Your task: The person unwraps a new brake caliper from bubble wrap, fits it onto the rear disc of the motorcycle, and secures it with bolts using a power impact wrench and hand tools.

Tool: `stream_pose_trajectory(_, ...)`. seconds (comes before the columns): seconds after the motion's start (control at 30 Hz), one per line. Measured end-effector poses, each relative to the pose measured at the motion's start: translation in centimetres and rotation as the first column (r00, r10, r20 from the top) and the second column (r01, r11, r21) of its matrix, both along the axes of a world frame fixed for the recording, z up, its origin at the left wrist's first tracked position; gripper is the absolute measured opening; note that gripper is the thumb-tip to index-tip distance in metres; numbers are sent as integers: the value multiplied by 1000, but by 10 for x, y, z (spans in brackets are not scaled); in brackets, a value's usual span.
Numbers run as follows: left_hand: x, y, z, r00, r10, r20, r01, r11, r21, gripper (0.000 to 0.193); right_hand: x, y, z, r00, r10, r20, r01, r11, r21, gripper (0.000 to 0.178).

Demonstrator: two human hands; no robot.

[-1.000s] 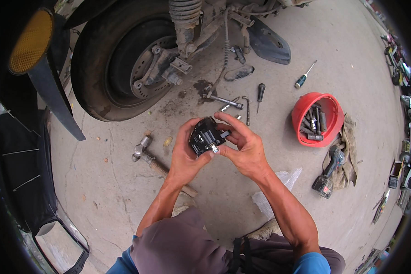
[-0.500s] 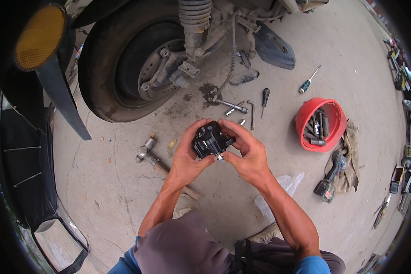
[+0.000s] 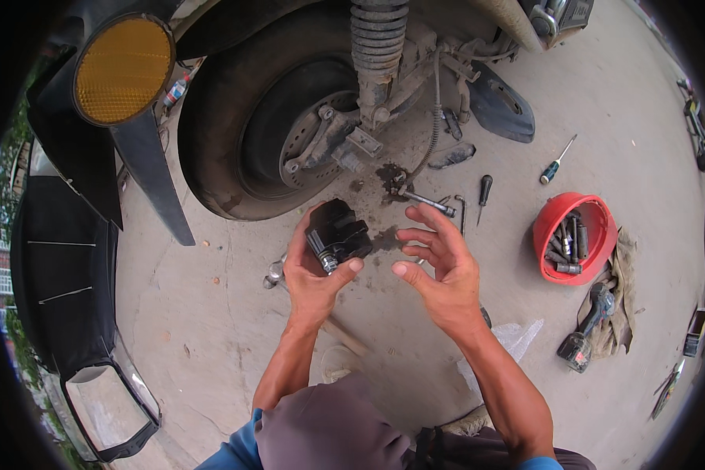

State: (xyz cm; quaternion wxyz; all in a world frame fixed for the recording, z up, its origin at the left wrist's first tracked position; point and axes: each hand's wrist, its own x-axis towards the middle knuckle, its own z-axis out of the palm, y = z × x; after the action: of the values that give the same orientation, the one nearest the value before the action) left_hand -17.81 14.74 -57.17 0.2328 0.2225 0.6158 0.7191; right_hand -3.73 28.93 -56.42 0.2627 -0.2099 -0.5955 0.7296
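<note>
My left grip [image 3: 309, 286] is clamped round the black part [image 3: 346, 227], which I hold above the floor [image 3: 172, 329], on my side of the wheel [image 3: 231, 149]. A shiny bolt [image 3: 329, 262] shows on it, close to my thumb. My right grip [image 3: 452, 282] is free, fingers spread and curved toward the part but apart from it, on my side of the wheel and to its right. At the wheel's right stands a spring [image 3: 379, 43], beside the brake disc [image 3: 296, 145] on the wheel's face. Right of the wheel lie a wrench [image 3: 431, 204], a black screwdriver [image 3: 485, 196] and a green screwdriver [image 3: 554, 164]. Well right of the wheel sits a red helmet [image 3: 547, 227] with sockets [image 3: 574, 239] inside; on its near side a drill [image 3: 591, 321] lies against a cloth [image 3: 623, 282]. Nearer me than the wheel lies a hammer [image 3: 275, 272], partly hidden by my left arm [image 3: 286, 364].
</note>
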Motion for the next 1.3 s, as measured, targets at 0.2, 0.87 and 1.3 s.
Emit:
stream_pose_trajectory(0.2,-32,-9,27,958,241,-156,-238,970,37,70,12,-1,-23,998,5,64,1,994,-105,70)
stream_pose_trajectory(0.87,-70,25,84,764,162,-625,-414,866,-282,83,6,-3,-37,989,139,60,-123,969,-216,52)
stream_pose_trajectory(1.3,-75,29,81,755,144,-640,-379,892,-246,78,7,8,-23,987,156,28,-145,961,-234,47)
